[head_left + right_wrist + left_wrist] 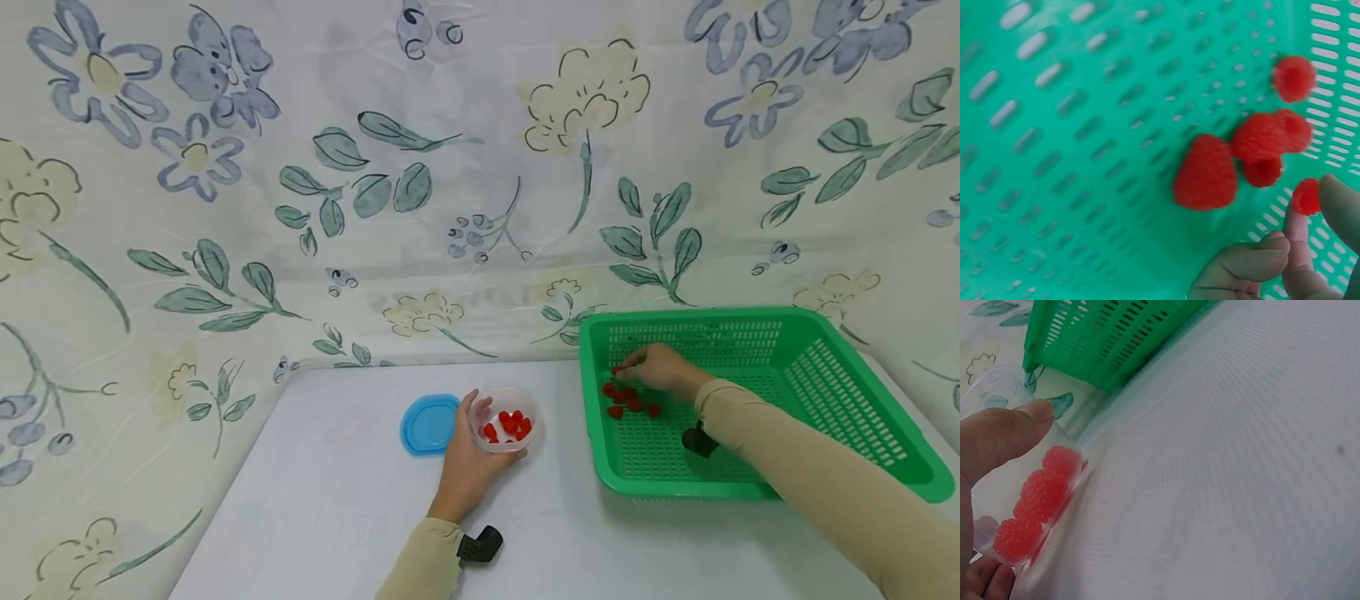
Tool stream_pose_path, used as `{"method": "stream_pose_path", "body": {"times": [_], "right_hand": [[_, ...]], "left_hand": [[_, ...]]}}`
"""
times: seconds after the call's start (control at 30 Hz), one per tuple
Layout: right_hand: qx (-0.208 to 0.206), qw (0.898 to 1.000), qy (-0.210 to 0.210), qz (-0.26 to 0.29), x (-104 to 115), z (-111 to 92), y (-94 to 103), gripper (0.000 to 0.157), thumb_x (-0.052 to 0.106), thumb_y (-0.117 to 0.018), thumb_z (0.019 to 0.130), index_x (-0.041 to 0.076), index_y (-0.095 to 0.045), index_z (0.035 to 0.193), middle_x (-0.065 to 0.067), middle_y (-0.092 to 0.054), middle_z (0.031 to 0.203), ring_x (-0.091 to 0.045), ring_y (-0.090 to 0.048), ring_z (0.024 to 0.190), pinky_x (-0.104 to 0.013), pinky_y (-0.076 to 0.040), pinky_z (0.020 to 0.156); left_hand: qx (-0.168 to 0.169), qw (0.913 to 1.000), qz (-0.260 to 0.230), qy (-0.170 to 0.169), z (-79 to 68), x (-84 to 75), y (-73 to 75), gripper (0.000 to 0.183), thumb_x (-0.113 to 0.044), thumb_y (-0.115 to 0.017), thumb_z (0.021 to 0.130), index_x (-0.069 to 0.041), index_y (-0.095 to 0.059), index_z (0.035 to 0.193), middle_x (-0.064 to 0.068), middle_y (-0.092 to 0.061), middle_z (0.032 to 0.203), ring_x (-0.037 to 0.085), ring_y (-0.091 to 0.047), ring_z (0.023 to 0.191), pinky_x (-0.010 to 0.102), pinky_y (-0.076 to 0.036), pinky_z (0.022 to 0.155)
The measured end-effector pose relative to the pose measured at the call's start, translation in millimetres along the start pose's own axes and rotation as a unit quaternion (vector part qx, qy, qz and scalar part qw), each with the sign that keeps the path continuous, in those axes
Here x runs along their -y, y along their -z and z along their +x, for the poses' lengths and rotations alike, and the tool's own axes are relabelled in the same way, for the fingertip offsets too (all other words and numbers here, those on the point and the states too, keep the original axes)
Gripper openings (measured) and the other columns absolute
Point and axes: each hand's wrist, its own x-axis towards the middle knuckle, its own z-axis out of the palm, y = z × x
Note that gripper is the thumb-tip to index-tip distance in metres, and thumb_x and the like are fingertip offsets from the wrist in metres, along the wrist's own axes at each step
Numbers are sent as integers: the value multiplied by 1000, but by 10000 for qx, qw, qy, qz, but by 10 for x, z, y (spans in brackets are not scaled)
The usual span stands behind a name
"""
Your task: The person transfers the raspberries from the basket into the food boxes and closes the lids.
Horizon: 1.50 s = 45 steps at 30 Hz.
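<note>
Raspberries [1042, 495] in all views, blue lid [430, 425] head-only

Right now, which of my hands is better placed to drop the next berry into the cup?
Probably your right hand: it pinches a berry in the green basket, while your left hand is busy holding the cup.

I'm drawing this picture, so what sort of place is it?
Maybe a little work corner indoors: there's a white table, a flowery sheet behind it, and a green basket holding red berries.
</note>
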Motion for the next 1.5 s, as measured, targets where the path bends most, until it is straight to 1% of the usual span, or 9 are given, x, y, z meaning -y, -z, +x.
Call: {"method": "stream_pose_path", "body": {"times": [0.07,0.27,0.43,0.6,0.87,1.03,1.17,1.3,1.5], "right_hand": [[28,10000,14,39,12,-1,20,44,19,-63,98,-12,-57,129,-30,-54,133,-43,-53,120,-54,-49,98],[96,9998,72,185,74,-36,74,48,25,-62,100,-8,-56,134,-29,-49,140,-48,-45,131,-58,-42,105],[84,9993,226,282,140,-136,145,49,27,-60,101,-6,-54,136,-30,-46,144,-49,-41,134,-60,-40,107],[2,9988,414,279,195,-227,203,48,30,-61,101,-4,-56,135,-30,-47,142,-46,-47,128,-55,-46,101],[-97,9975,518,460,267,-429,301,45,32,-60,102,2,-59,135,-27,-48,141,-44,-47,127,-56,-45,98],[-461,9977,498,95,336,-555,342,43,33,-62,100,3,-62,131,-24,-53,131,-39,-52,116,-47,-48,86],[-641,9963,538,-187,400,-648,353,43,35,-63,100,4,-62,130,-22,-54,126,-36,-53,108,-40,-47,78],[-716,9955,584,-198,429,-742,351,43,35,-63,100,4,-62,130,-18,-56,122,-32,-52,102,-38,-45,74],[-851,9938,689,-170,454,-885,303,43,35,-65,99,5,-63,130,-15,-58,118,-29,-54,100,-36,-46,71]], "left_hand": [[4,10000,4,-3,-3,-2,-1,105,-21,-91,74,-20,-25,155,0,-47,151,28,-43,139,51,-46,106],[-13,10000,35,-1,-15,1,1,105,-21,-91,74,-20,-25,155,0,-47,151,28,-43,139,52,-47,104],[-12,10000,47,24,-25,7,-5,105,-21,-91,73,-18,-25,155,1,-47,151,29,-43,139,52,-47,104],[-19,10000,43,36,-26,-5,-6,106,-20,-91,73,-18,-25,155,1,-47,151,29,-44,139,52,-47,104],[-54,10000,41,42,-23,-14,-1,106,-20,-92,73,-17,-25,155,2,-48,151,30,-44,138,52,-48,103],[-44,10000,16,40,-18,-15,2,106,-20,-92,73,-17,-25,155,1,-48,151,30,-44,139,52,-48,103],[-47,10000,-3,26,-17,-21,6,106,-20,-92,73,-18,-25,155,2,-48,151,30,-43,138,53,-48,103],[-40,10000,-26,6,-12,-16,5,106,-20,-92,73,-18,-25,155,2,-48,151,30,-43,138,53,-48,103],[-35,10000,-31,9,-9,-23,-2,106,-20,-92,73,-19,-25,155,1,-47,151,30,-43,139,52,-48,103]]}}
